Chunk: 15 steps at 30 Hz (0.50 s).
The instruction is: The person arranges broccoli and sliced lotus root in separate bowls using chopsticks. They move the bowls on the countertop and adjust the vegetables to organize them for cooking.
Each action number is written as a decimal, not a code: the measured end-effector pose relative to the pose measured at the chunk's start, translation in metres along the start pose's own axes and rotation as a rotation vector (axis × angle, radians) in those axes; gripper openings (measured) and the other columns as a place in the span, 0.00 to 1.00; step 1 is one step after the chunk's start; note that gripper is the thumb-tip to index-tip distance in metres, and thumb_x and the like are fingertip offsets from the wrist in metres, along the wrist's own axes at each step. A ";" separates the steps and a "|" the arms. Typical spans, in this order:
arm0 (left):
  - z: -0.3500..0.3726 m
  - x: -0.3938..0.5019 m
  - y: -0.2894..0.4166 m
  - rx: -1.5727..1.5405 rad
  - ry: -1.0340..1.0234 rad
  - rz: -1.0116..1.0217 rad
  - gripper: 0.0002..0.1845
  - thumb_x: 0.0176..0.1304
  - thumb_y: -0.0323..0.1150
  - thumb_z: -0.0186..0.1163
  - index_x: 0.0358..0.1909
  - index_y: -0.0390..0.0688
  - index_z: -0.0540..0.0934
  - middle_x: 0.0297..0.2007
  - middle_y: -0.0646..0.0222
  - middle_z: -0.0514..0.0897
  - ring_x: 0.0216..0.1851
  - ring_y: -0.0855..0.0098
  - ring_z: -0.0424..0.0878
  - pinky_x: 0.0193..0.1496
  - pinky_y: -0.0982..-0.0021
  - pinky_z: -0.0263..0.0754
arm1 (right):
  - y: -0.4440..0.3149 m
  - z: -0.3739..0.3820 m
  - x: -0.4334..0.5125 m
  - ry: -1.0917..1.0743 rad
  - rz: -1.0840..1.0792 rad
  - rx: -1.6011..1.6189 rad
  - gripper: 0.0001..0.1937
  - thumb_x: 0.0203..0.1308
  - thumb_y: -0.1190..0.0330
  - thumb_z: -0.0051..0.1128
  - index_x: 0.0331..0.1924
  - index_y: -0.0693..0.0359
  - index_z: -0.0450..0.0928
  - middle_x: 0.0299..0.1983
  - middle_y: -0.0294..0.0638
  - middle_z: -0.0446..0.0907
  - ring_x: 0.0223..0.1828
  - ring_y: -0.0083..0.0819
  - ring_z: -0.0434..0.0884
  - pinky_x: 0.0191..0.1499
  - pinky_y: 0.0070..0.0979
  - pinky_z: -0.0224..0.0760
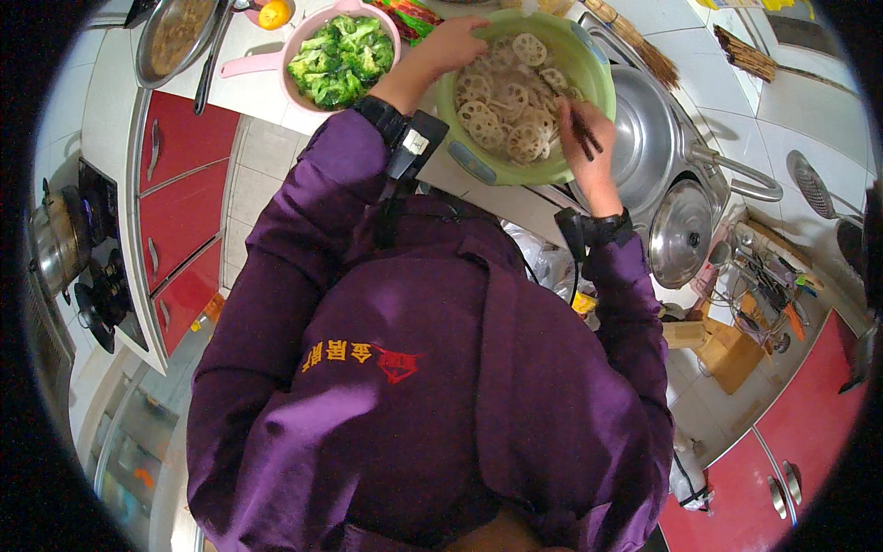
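A light green plastic basin (599,90) of cloudy water and lotus root slices (528,124) stands at the counter's edge before me. My left hand (455,47) is on its far left rim, fingers reaching over the inside. Over the right side of the basin, my right hand (588,141) grips dark chopsticks (586,136); their far ends point down among the slices, partly hidden by the fingers. Left of the basin sits a pink long-handled pot or strainer (288,76) filled with broccoli florets (345,62).
Right of the basin, a metal wok (638,138) sits on the stove, a metal lid (681,234) near it. A bamboo brush (635,41) lies behind. At far left are a pan of food (176,38) and an orange fruit (274,14). Utensils (766,290) crowd the right.
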<state>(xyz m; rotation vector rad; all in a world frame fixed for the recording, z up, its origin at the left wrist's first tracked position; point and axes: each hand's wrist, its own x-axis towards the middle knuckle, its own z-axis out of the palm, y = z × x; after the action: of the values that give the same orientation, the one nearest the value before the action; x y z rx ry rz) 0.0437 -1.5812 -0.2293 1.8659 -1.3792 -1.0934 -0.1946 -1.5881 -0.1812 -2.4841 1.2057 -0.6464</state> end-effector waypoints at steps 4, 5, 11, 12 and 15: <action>0.003 0.004 -0.004 -0.015 0.016 -0.004 0.28 0.44 0.32 0.59 0.53 0.43 0.70 0.46 0.56 0.76 0.48 0.62 0.74 0.51 0.68 0.67 | -0.026 -0.015 -0.012 -0.171 -0.014 0.099 0.12 0.55 0.64 0.53 0.21 0.63 0.74 0.19 0.50 0.71 0.23 0.48 0.73 0.23 0.35 0.63; 0.003 0.005 -0.006 -0.012 0.020 -0.015 0.28 0.44 0.31 0.59 0.53 0.43 0.70 0.47 0.56 0.76 0.48 0.62 0.74 0.51 0.68 0.66 | -0.033 -0.024 -0.012 -0.168 0.001 0.146 0.12 0.54 0.64 0.53 0.21 0.63 0.74 0.19 0.49 0.72 0.22 0.48 0.73 0.23 0.35 0.64; 0.007 0.010 -0.017 -0.066 0.020 0.037 0.27 0.45 0.31 0.59 0.52 0.40 0.70 0.50 0.57 0.74 0.51 0.63 0.71 0.54 0.69 0.63 | -0.053 -0.034 -0.016 -0.162 0.153 0.357 0.10 0.54 0.67 0.54 0.24 0.66 0.76 0.20 0.44 0.75 0.19 0.36 0.73 0.27 0.28 0.67; 0.008 0.009 -0.017 -0.036 0.054 0.077 0.27 0.45 0.33 0.58 0.51 0.41 0.71 0.46 0.55 0.75 0.48 0.61 0.73 0.51 0.68 0.65 | -0.051 -0.024 -0.014 -0.235 0.285 0.507 0.11 0.54 0.66 0.55 0.26 0.67 0.76 0.22 0.41 0.77 0.21 0.31 0.74 0.28 0.26 0.67; 0.006 0.008 -0.015 0.000 0.106 0.159 0.26 0.45 0.35 0.57 0.50 0.42 0.72 0.43 0.53 0.76 0.44 0.58 0.74 0.48 0.66 0.68 | -0.040 0.012 -0.008 -0.215 0.515 0.528 0.12 0.54 0.65 0.57 0.28 0.68 0.78 0.20 0.35 0.76 0.22 0.19 0.71 0.25 0.18 0.62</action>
<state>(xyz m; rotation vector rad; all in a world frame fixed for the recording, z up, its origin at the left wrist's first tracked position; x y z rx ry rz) 0.0465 -1.5836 -0.2468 1.7542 -1.4388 -0.9023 -0.1660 -1.5568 -0.1754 -1.6737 1.3095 -0.4623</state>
